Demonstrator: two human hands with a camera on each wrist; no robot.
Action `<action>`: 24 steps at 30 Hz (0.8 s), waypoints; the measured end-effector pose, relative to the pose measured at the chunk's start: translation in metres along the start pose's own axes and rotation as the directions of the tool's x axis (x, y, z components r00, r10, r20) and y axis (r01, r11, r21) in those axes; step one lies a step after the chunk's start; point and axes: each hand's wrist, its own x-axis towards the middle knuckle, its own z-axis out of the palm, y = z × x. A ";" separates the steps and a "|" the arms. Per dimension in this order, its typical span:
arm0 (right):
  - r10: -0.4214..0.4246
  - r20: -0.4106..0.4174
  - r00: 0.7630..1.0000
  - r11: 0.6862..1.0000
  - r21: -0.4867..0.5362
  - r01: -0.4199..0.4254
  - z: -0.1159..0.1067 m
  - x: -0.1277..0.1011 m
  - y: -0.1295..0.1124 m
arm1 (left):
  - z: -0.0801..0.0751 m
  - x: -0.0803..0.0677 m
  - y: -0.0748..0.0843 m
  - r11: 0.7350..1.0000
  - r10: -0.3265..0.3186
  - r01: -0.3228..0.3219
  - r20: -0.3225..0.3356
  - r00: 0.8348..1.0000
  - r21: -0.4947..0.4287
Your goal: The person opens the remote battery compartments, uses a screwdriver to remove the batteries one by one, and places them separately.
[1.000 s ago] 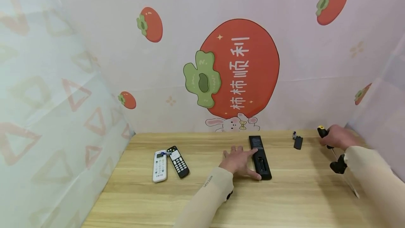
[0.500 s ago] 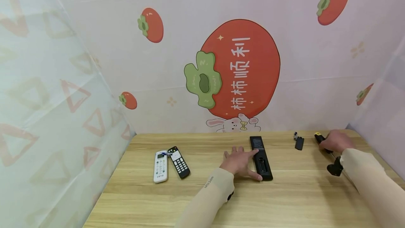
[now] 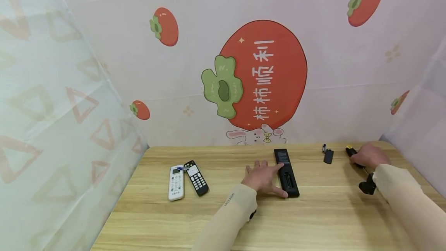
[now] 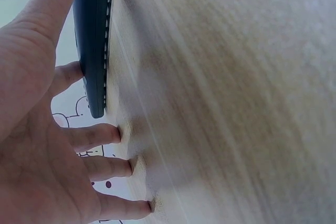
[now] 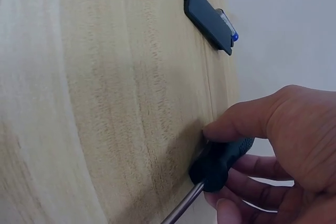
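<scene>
On the wooden table [image 3: 313, 212], seen from the head, the left hand [image 3: 262, 177] lies flat with fingers spread against a black remote [image 3: 286, 172] running lengthwise away from the person, while the right-wrist view shows the right hand [image 5: 273, 145] gripping a screwdriver [image 5: 218, 163], its shaft pointing back toward the person.

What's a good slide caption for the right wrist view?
Right hand grips a black-handled screwdriver against the wooden table, with a black battery cover lying farther off.
</scene>
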 end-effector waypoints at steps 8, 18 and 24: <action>0.002 -0.008 1.000 1.000 -0.014 -0.002 0.002 0.001 0.001 | -0.001 0.003 0.000 1.000 -0.004 0.004 0.009 1.000 0.005; -0.113 -0.130 0.985 0.991 -0.088 0.102 0.010 -0.009 -0.037 | 0.000 0.004 -0.001 1.000 -0.008 0.008 0.011 1.000 0.004; -0.209 -0.089 0.974 0.977 -0.058 0.204 0.028 -0.026 -0.089 | 0.001 0.003 -0.001 1.000 -0.009 0.010 0.017 1.000 -0.019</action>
